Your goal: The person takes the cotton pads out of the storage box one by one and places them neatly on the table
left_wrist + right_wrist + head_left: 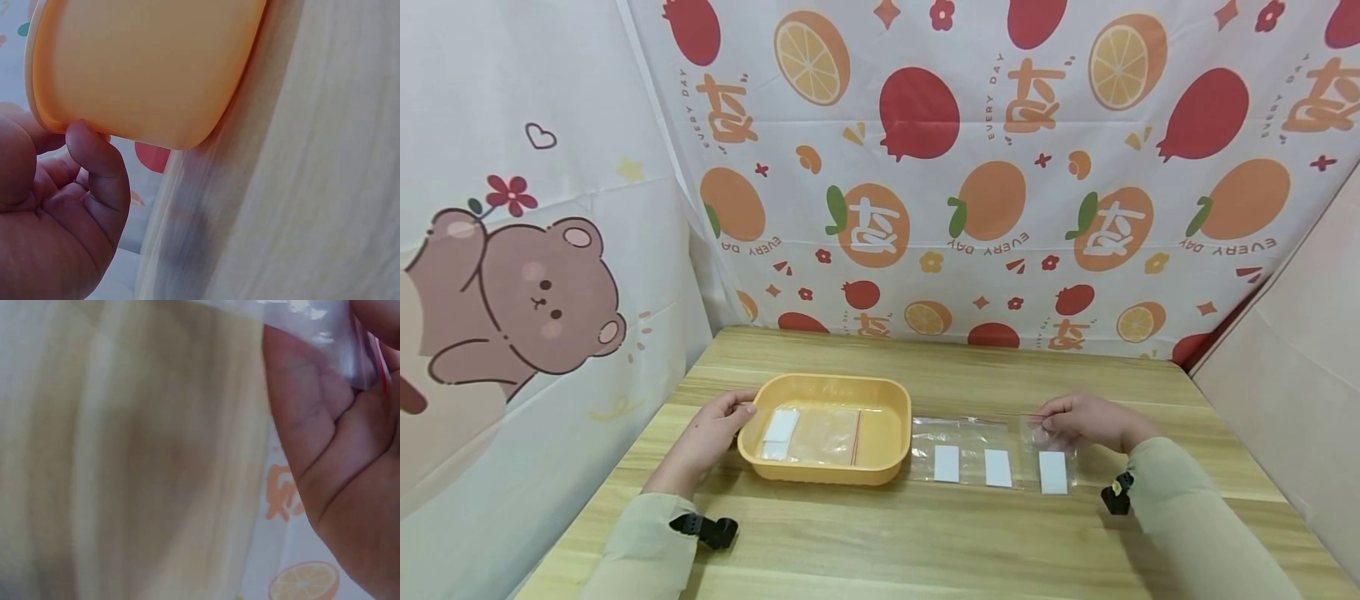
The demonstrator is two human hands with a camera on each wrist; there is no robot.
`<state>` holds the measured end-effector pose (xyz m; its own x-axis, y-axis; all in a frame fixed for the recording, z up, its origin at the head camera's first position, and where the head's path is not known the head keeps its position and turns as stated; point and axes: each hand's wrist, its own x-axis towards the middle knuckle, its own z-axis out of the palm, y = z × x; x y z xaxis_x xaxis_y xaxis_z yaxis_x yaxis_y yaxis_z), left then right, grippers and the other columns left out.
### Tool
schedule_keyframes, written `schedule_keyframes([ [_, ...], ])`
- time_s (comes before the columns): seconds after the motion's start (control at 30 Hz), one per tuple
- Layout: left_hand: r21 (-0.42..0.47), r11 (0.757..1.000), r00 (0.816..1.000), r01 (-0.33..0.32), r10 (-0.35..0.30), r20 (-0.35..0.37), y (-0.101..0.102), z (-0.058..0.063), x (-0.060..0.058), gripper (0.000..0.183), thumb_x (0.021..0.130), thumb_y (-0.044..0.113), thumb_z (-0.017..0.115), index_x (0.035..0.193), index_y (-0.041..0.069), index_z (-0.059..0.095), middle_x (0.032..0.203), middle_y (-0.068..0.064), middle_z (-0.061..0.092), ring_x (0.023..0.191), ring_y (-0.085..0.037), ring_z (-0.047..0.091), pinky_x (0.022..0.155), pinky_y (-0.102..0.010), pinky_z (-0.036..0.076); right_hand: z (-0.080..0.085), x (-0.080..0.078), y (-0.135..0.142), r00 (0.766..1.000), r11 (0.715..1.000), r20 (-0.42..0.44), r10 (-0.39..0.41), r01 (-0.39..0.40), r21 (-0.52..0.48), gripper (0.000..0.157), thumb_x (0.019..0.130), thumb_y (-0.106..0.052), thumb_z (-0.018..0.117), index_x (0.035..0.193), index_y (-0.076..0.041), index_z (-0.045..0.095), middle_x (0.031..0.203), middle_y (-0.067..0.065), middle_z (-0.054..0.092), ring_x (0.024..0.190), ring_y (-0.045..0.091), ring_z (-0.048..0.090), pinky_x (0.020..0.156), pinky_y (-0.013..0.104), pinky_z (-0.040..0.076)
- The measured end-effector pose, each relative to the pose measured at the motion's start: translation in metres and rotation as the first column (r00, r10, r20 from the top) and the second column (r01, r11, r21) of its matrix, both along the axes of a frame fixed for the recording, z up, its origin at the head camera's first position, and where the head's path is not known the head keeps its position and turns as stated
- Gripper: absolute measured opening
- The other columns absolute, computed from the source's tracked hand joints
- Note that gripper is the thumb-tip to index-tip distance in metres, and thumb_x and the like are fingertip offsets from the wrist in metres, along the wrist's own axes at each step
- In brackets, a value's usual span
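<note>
In the head view, my left hand [706, 435] grips the left rim of a yellow plastic tray [827, 476], thumb on top. The left wrist view shows curled fingers at the tray's edge [150, 81]. Inside the tray lies a clear zip bag [826, 435] with a red seal line and white patches at its left end. My right hand [1093, 421] pinches the top of another clear zip bag [1030, 454], which bears a white rectangle [1053, 472]. In the right wrist view, that bag's plastic [325, 331] runs between thumb and fingers.
Between the tray and the right hand, clear bags [962, 432] lie flat, seemingly overlapping, with two white rectangles [947, 463]. Everything stands on a wooden table [880, 542]. A fruit-print cloth [917, 200] hangs behind it, with a bear-print cloth [550, 300] on the left.
</note>
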<state>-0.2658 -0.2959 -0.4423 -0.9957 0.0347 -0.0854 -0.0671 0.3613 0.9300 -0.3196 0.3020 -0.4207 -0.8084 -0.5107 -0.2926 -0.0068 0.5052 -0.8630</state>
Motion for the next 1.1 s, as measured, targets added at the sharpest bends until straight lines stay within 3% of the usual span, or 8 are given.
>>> schedule_keyframes([
  [0.27, 0.011, 1.0, 1.0, 0.003, -0.003, -0.003, 0.0, -0.001, 0.0, 0.048, 0.111, 0.025, 0.043, 0.15, -0.004, 0.038, 0.13, -0.027, 0.053, 0.104, -0.032, 0.064, 0.078, -0.034, 0.058, -0.019, -0.002, -0.007, 0.999, 0.999, -0.04, -0.007, 0.006, -0.032, 0.024, 0.103, -0.012, 0.059, 0.119, 0.002, 0.071, 0.103, 0.013, 0.071, 0.093, 0.027, 0.068, 0.082, 0.041, 0.058],
  [0.47, 0.013, 1.0, 1.0, 0.001, -0.001, -0.006, -0.001, -0.002, -0.001, 0.049, 0.111, 0.024, 0.043, 0.15, -0.004, 0.037, 0.131, -0.027, 0.053, 0.106, -0.032, 0.063, 0.08, -0.036, 0.058, -0.025, -0.003, -0.01, 0.992, 0.998, -0.119, -0.043, 0.048, 0.042, 0.023, 0.101, -0.016, 0.063, 0.117, -0.002, 0.073, 0.101, 0.01, 0.072, 0.09, 0.024, 0.067, 0.076, 0.036, 0.056],
  [0.63, 0.006, 1.0, 1.0, -0.002, 0.002, -0.006, -0.001, -0.002, -0.002, 0.049, 0.111, 0.025, 0.043, 0.15, -0.004, 0.038, 0.132, -0.028, 0.053, 0.107, -0.033, 0.063, 0.08, -0.036, 0.058, -0.025, -0.004, -0.013, 0.978, 0.984, -0.2, -0.059, 0.09, 0.152, 0.019, 0.101, -0.019, 0.063, 0.114, -0.009, 0.074, 0.098, 0.006, 0.068, 0.081, 0.022, 0.058, 0.066, 0.033, 0.05],
  [0.87, 0.006, 1.0, 1.0, -0.007, 0.007, 0.002, 0.0, -0.001, -0.001, 0.05, 0.111, 0.027, 0.043, 0.151, -0.003, 0.037, 0.133, -0.027, 0.053, 0.109, -0.033, 0.062, 0.081, -0.036, 0.058, -0.025, -0.004, -0.019, 0.94, 0.956, -0.337, -0.051, 0.144, 0.256, 0.027, 0.101, -0.018, 0.063, 0.125, -0.009, 0.071, 0.119, 0.004, 0.069, 0.107, 0.022, 0.059, 0.094, 0.047, 0.049],
  [1.1, 0.008, 1.0, 1.0, 0.001, -0.001, 0.003, 0.001, 0.001, 0.001, 0.05, 0.111, 0.027, 0.043, 0.15, -0.004, 0.037, 0.135, -0.028, 0.052, 0.109, -0.032, 0.062, 0.082, -0.037, 0.057, -0.028, -0.006, -0.021, 0.93, 0.946, -0.361, -0.067, 0.175, 0.274, 0.028, 0.101, -0.016, 0.061, 0.126, -0.009, 0.07, 0.12, 0.004, 0.069, 0.106, 0.023, 0.059, 0.096, 0.05, 0.048],
])
